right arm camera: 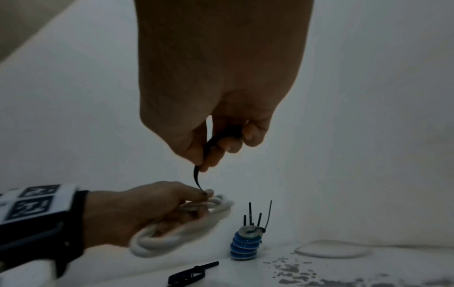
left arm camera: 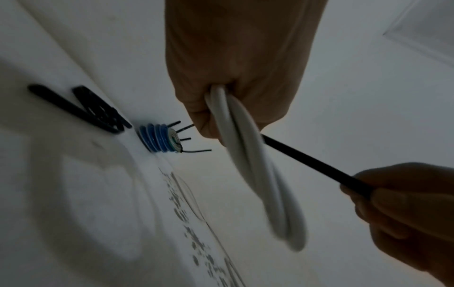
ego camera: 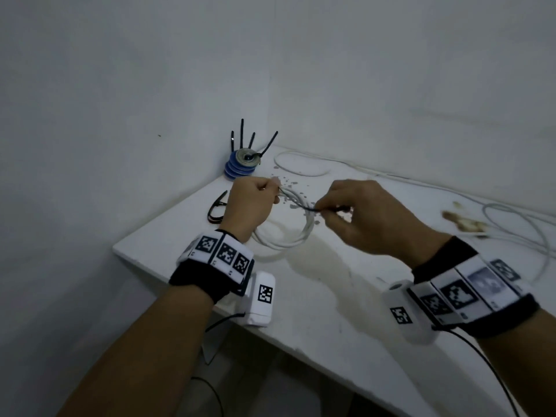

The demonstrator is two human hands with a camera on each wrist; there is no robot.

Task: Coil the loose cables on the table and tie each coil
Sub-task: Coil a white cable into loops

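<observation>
A coil of white cable (ego camera: 288,233) hangs just above the white table (ego camera: 346,311). My left hand (ego camera: 255,197) grips the top of that coil (left arm camera: 248,155), several loops bunched in its fist. My right hand (ego camera: 346,212) pinches a black cable tie (ego camera: 313,208), whose free tip reaches toward the left hand's fingers. The tie (left arm camera: 307,161) runs straight from the coil to the right hand (left arm camera: 405,209). In the right wrist view the tie (right arm camera: 206,155) curves down from the right hand (right arm camera: 216,139) to the left hand (right arm camera: 147,209) holding the coil (right arm camera: 176,231).
A stack of blue coiled cables (ego camera: 240,167) with black tie ends sticking up stands in the far corner. Loose black ties (ego camera: 217,207) lie at the table's left edge. More loose white cable (ego camera: 496,218) trails along the right and back. Walls close in behind.
</observation>
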